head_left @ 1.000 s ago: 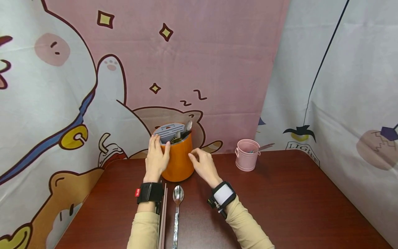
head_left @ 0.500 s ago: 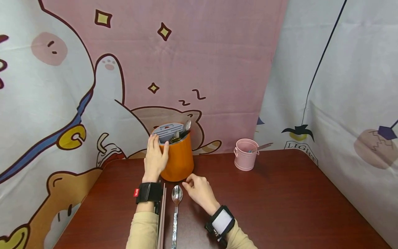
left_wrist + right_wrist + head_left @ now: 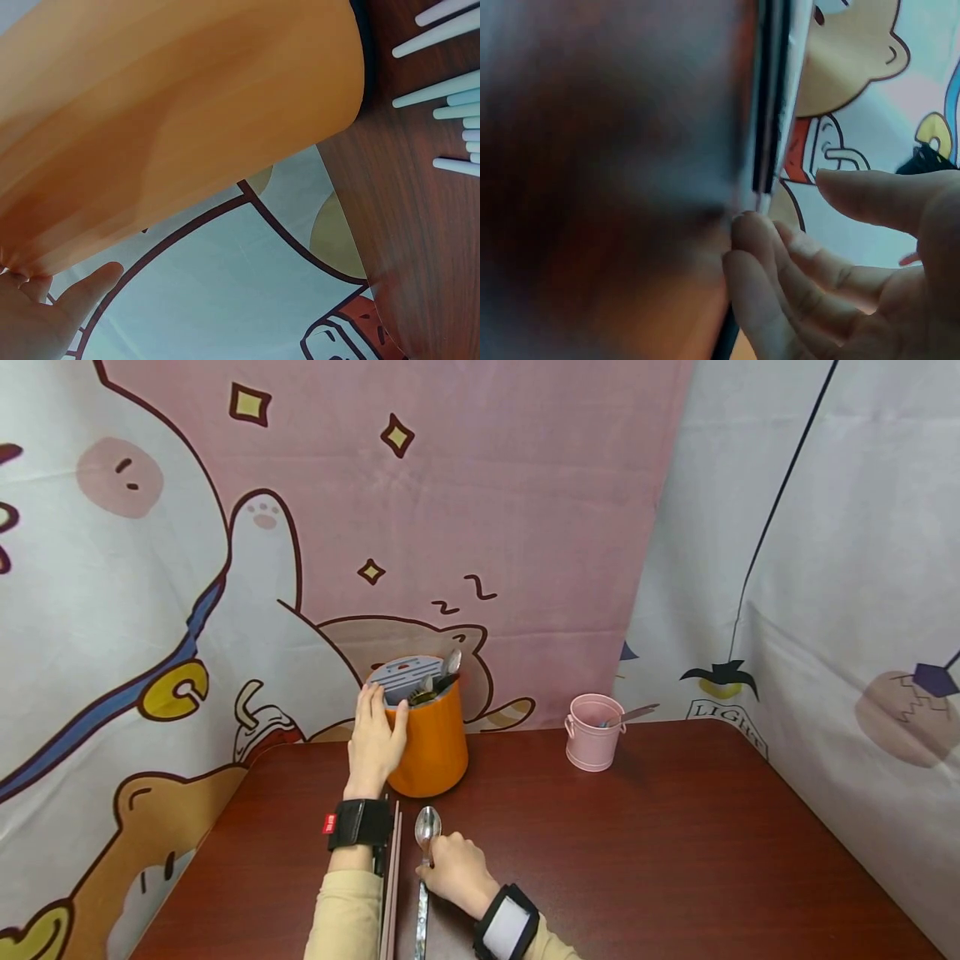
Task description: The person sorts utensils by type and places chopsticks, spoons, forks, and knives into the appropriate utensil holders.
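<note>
My left hand rests against the left side and rim of an orange utensil holder, fingers straight. The grey top has slots, and several spoons and forks stand in it. In the left wrist view, the holder's side fills the upper part, with fingertips at its edge. My right hand is at the handle of a long metal spoon lying on the table. In the right wrist view, its thumb stands apart from the bent fingers; the spoon is not clearly seen there.
Pale chopsticks lie left of the spoon, partly behind the left wrist; their tips show in the left wrist view. A small pink bucket with a thin handle sticking out stands at the back right of the brown table. Patterned cloth hangs behind.
My right hand has moved down and toward me, from beside the orange holder to the spoon's handle. The left hand has stayed at the holder.
</note>
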A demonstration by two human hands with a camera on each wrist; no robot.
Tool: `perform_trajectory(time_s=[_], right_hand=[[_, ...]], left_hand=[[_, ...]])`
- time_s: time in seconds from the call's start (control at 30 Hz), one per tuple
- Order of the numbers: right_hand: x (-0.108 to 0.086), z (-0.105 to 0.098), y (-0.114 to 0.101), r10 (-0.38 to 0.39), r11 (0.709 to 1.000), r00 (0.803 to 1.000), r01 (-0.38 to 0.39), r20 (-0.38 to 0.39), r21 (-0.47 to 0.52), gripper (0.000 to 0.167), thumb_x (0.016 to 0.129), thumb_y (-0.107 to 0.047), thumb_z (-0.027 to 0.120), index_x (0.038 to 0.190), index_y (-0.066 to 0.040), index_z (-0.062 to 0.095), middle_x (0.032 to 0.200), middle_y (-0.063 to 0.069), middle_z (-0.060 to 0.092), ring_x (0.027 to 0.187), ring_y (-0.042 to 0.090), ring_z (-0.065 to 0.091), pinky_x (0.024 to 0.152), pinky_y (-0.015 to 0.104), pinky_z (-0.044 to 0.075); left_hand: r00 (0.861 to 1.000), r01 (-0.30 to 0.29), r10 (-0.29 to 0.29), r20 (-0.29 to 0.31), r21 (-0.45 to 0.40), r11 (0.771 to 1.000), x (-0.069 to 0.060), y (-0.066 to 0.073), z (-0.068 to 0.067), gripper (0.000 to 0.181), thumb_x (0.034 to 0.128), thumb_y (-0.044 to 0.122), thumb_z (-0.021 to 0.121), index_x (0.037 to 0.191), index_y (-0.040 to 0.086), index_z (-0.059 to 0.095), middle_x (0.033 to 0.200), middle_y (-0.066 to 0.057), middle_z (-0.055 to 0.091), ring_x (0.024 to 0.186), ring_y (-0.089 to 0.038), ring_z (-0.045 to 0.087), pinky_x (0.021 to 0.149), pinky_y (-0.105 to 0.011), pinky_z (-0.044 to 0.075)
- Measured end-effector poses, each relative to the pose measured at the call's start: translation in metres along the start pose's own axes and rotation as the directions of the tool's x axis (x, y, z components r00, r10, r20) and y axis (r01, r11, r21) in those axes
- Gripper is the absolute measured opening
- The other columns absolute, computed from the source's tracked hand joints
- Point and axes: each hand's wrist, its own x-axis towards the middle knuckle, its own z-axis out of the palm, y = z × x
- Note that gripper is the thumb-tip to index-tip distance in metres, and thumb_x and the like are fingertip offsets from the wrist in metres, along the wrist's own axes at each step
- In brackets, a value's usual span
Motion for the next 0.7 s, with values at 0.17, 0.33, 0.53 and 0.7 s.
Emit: perform_trajectory(time_s=[0.17, 0.33, 0.53, 0.7], right_hand=[[0.000, 0.008, -0.006, 0.045, 0.997, 0.999, -0.045, -0.007, -0.065, 0.040, 0.074, -0.037, 0.077, 0.051, -0.017, 0.052, 0.056, -0.001, 0.053, 0.055, 0.021, 0.060, 0.047, 0.037, 0.043], [0.002, 0.011, -0.010, 0.083, 0.991, 0.997, -0.082, 0.005, -0.107, 0.035, 0.072, -0.034, 0.078, 0.051, -0.013, 0.059, 0.066, 0.008, 0.065, 0.059, 0.027, 0.063, 0.048, 0.040, 0.046], [0.003, 0.014, -0.010, 0.107, 0.990, 0.994, -0.107, -0.001, -0.088, 0.025, 0.067, -0.024, 0.077, 0.056, -0.008, 0.060, 0.067, 0.011, 0.065, 0.059, 0.028, 0.062, 0.047, 0.040, 0.045], [0.002, 0.012, -0.005, 0.100, 0.995, 0.995, -0.100, 0.007, 0.020, 0.029, 0.066, -0.019, 0.075, 0.051, -0.012, 0.052, 0.053, 0.003, 0.054, 0.049, 0.020, 0.053, 0.041, 0.034, 0.039]], left_hand=[[1.000, -0.003, 0.003, 0.000, -0.001, 1.000, 0.001, 0.001, 0.000, 0.067, 0.0994, 0.052, 0.030, 0.146, 0.004, 0.030, 0.156, -0.010, 0.024, 0.149, -0.022, 0.015, 0.099, -0.057, 0.043], [1.000, -0.005, 0.005, 0.003, 0.004, 1.000, 0.001, 0.001, -0.001, 0.067, 0.0995, 0.052, 0.031, 0.146, 0.004, 0.030, 0.156, -0.010, 0.024, 0.149, -0.022, 0.015, 0.100, -0.056, 0.042], [1.000, -0.008, 0.008, 0.002, 0.003, 1.000, 0.000, 0.001, 0.000, 0.067, 0.0996, 0.052, 0.031, 0.146, 0.003, 0.030, 0.156, -0.010, 0.025, 0.148, -0.022, 0.015, 0.100, -0.057, 0.042], [1.000, -0.012, 0.012, -0.001, -0.001, 1.000, 0.000, 0.000, -0.001, 0.067, 0.0997, 0.051, 0.032, 0.145, 0.002, 0.031, 0.156, -0.011, 0.025, 0.149, -0.022, 0.015, 0.102, -0.055, 0.041]])
